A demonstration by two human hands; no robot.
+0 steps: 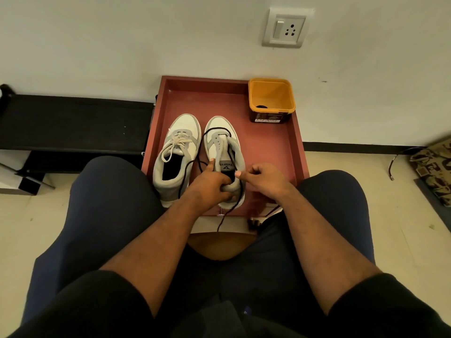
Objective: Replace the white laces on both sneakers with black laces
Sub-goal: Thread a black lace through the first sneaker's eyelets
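Two grey-and-white sneakers stand side by side on a red tray (273, 152). The left sneaker (177, 152) still carries a white lace (178, 142). The right sneaker (223, 142) has a black lace (195, 167) threaded through its front eyelets, with loose ends trailing on both sides and over the tray's near edge. My left hand (212, 181) grips the heel collar of the right sneaker, thumb along its tongue. My right hand (261, 178) is beside the sneaker's heel, fingers curled, pinching the black lace end.
A yellow tub (272, 98) with something dark at its bottom stands on the tray's far right corner. A black shelf (73, 123) lies to the left against the wall. My knees flank the tray. A patterned cloth (434, 167) lies at the right.
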